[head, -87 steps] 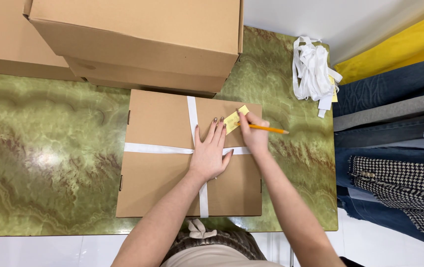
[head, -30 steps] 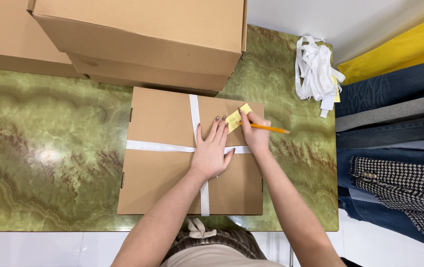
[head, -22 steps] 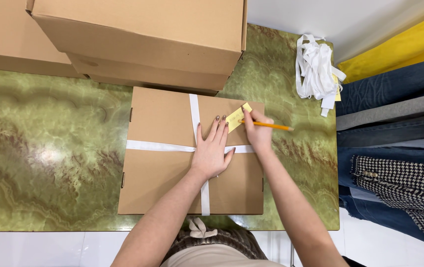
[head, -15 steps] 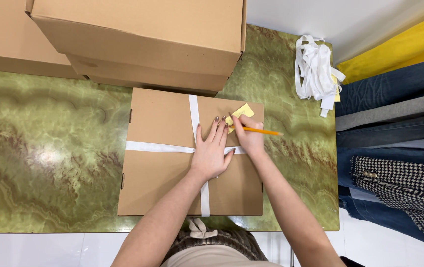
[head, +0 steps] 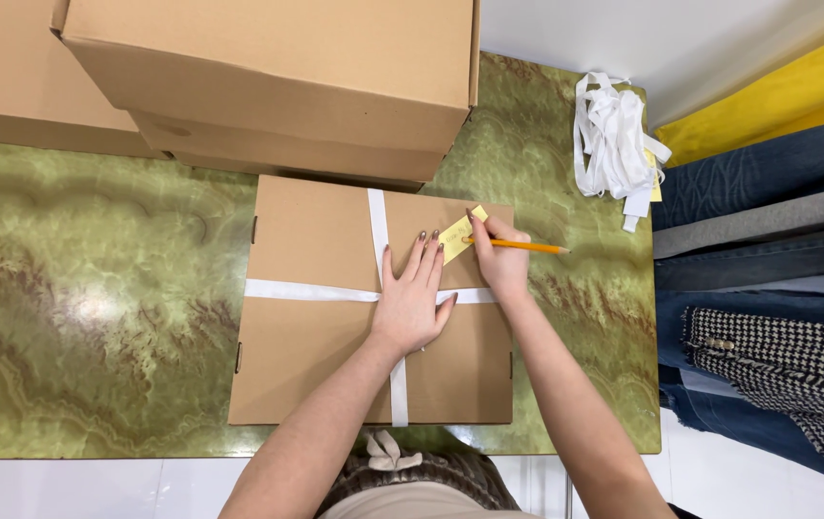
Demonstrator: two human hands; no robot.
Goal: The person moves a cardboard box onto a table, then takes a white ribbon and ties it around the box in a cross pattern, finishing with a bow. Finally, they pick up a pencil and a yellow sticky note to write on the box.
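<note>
Green marble table (head: 95, 308) bears cardboard boxes; folded fabrics (head: 768, 240) lie alongside

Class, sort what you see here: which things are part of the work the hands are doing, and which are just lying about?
In use:
left hand, flat on the strapped flat box
right hand, holding a pencil
yellow note

Lying about:
big cartons
white strap bundle
folded fabrics

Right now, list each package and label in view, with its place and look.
Flat cardboard box: centre of the green marble table, brown, crossed by white strap, left hand flat on it.
Yellow sticky note: on that box, under the right hand's pencil.
Large cardboard boxes: behind, brown, plain.
</note>
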